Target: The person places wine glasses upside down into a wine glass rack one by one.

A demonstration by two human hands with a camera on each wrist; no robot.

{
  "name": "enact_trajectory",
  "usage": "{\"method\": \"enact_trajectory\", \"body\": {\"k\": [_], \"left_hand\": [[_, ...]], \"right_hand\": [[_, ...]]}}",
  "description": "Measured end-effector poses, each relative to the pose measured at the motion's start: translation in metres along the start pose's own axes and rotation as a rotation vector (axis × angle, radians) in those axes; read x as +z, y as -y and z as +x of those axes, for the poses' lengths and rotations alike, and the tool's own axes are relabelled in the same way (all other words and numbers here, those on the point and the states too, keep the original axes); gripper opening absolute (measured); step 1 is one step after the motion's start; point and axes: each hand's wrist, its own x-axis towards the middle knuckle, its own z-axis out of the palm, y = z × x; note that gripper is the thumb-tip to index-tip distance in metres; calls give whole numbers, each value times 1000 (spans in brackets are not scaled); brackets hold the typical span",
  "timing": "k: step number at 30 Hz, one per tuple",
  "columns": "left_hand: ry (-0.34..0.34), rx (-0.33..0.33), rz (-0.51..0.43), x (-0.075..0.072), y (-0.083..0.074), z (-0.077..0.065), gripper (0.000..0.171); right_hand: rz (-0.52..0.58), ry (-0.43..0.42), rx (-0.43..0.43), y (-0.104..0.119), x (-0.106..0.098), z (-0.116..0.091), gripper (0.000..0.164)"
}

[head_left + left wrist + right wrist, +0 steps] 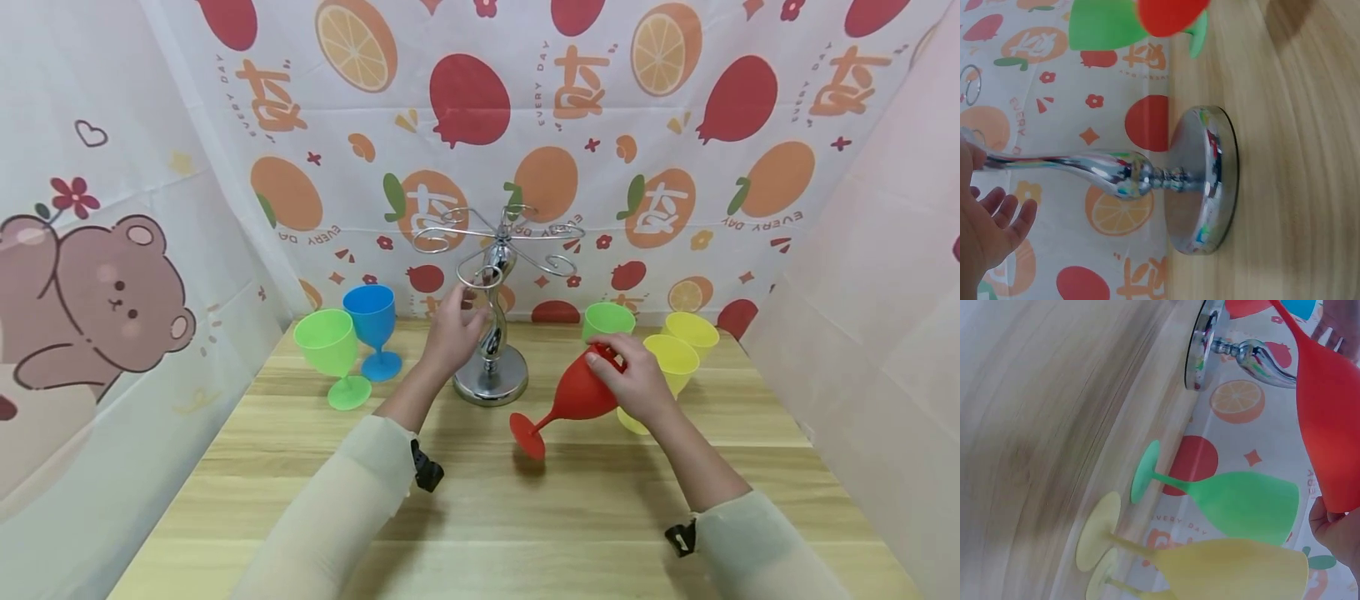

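My right hand point(633, 375) grips a red plastic goblet point(581, 392) near its rim, with fingertips over the mouth. The goblet is tilted, its foot pointing left and down above its shadow on the table. My left hand point(453, 329) is at the upper stem of a shiny metal goblet stand point(491, 375), just under a curled wire arm. In the left wrist view its thumb point(974, 156) lies across the stem point(1097, 172), while the other fingers point(1007, 212) hang loose beside it. The stand is upright on a round base point(1200, 181).
Light green point(327, 343) and blue point(372, 317) goblets stand upright on the left of the wooden table point(480, 517). Behind the red one, to the right, are a green goblet point(1244, 503) and two yellow goblets point(1235, 569). Fruit-printed cloth point(480, 158) hangs behind.
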Motion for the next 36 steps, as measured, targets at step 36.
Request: {"method": "enact_trajectory", "body": {"k": [36], "left_hand": [[136, 36, -184, 17, 4, -50, 46]], "right_hand": [[1061, -96, 414, 6, 36, -12, 35]]}}
